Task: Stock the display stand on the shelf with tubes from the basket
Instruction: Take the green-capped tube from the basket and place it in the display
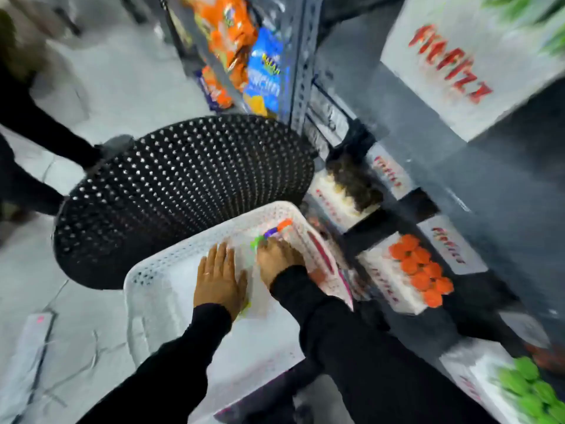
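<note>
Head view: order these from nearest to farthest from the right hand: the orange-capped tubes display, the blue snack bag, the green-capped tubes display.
From the right hand:
1. Orange-capped tubes display, on the shelf just right of it.
2. Green-capped tubes display, lower right corner.
3. Blue snack bag, hanging far above.

Whole view smeared by motion blur. Right hand in the white basket: fingertips hidden among blurred tubes, so can't tell if it grips one. Tube count & labels unreadable; only orange, purple, green caps show. Left hand covers what's under its palm. Green-capped stand cut off by bottom-right edge. Top box cropped at the top edge. Snack bags: print too blurred to read. Another person's dark limbs cut off at left edge.
</note>
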{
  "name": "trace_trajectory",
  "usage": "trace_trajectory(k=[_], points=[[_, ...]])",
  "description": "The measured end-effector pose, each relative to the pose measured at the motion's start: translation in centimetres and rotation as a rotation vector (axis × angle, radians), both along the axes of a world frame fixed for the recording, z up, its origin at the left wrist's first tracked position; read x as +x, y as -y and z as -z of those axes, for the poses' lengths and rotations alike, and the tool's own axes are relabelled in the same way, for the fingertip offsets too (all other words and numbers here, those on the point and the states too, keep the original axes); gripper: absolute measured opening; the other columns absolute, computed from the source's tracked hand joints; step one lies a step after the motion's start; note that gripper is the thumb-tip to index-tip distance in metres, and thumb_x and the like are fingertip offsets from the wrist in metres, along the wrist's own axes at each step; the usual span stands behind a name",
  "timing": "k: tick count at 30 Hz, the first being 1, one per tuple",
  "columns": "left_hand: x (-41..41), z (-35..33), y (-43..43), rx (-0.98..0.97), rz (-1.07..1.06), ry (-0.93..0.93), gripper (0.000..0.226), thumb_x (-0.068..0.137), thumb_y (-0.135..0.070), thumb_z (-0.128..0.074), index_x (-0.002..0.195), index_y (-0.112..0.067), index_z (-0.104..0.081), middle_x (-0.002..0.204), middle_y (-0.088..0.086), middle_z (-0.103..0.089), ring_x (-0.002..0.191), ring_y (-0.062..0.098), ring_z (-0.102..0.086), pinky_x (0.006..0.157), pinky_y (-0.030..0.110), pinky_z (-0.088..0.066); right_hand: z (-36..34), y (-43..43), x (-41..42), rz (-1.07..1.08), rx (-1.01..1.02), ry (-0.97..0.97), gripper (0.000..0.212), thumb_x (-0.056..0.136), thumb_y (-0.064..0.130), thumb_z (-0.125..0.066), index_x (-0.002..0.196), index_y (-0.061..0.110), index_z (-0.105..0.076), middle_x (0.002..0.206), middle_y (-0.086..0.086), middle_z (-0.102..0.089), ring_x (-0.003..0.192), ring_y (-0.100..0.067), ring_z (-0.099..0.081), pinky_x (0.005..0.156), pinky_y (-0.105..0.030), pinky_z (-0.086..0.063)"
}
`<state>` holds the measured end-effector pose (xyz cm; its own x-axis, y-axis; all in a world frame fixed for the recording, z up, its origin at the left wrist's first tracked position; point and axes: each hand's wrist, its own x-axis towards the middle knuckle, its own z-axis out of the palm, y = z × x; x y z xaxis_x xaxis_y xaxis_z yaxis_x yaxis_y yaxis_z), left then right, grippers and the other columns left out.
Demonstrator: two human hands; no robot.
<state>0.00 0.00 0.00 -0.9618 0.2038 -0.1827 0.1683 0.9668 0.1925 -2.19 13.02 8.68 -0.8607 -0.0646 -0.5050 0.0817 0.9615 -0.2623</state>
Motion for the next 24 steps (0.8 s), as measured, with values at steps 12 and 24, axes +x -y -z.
trace_trajectory(k=[12, 24], points=[[1.5, 4.1, 0.6, -0.076, -0.044, 0.032, 0.082, 0.093, -0.048, 0.007, 0.136, 0.009, -0.034, 0.145, 0.024, -0.032, 0.135, 0.038, -0.028, 0.112, 0.042, 0.002, 2.5, 2.8, -3.7, -0.133, 0.118, 0.018, 0.032, 0.097, 0.000, -0.038, 0.119, -0.002, -0.061, 0.123, -0.019, -0.064, 0.114, -0.035, -0.061, 0.090, -0.043, -0.052], [1.5, 2.2, -0.5, 0.003, -0.062, 0.145, 0.082, 0.096, -0.049, 0.005, 0.135, 0.009, -0.036, 0.142, 0.025, -0.037, 0.131, 0.040, -0.035, 0.113, 0.044, -0.015, -0.5, 0.6, -2.6, 0.042, 0.024, 0.076, 0.027, 0.099, 0.016, -0.046, 0.117, 0.003, -0.060, 0.122, -0.018, -0.061, 0.112, -0.034, -0.059, 0.089, -0.037, -0.051]])
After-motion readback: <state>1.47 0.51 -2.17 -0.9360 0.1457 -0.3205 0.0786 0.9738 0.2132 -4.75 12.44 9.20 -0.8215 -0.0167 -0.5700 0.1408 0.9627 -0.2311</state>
